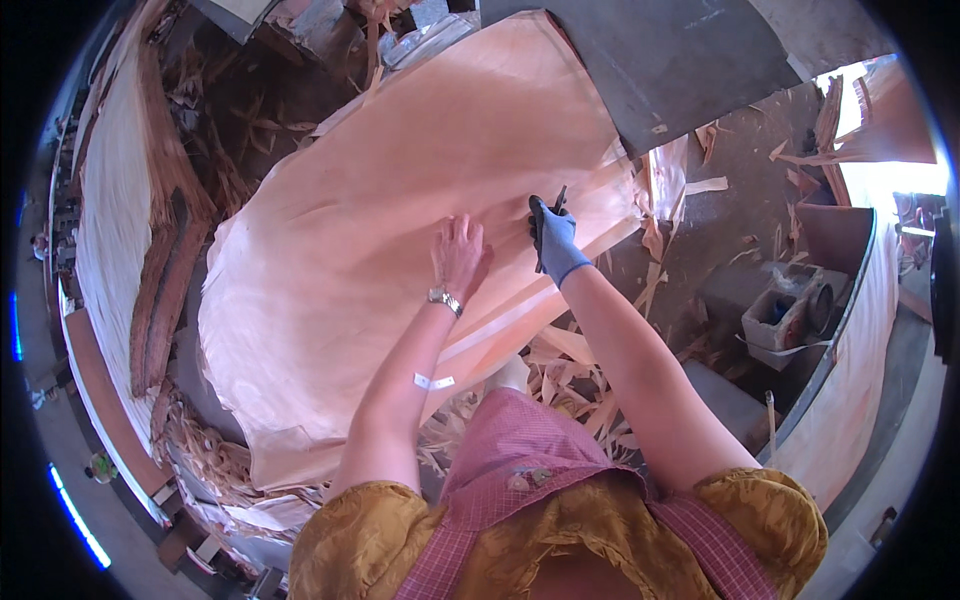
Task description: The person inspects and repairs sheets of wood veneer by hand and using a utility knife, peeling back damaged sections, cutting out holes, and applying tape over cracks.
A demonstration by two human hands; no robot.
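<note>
The bare left hand [460,260] lies on the big veneer sheet [330,260], fingers slightly apart. Near the sheet's right edge, the gloved right hand [556,238] grips a thin black tool [561,198]. I'd keep bare fingers away from it.

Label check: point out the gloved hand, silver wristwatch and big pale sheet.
Gloved right hand [557,238]: head view, middle of the hand.
Silver wristwatch [445,300]: head view, middle of its visible part.
Big pale sheet [370,230]: head view, bare surface near its middle.

Pale peach sheet [400,170]; pink checked apron [525,430]; mustard patterned blouse [360,535].
</note>
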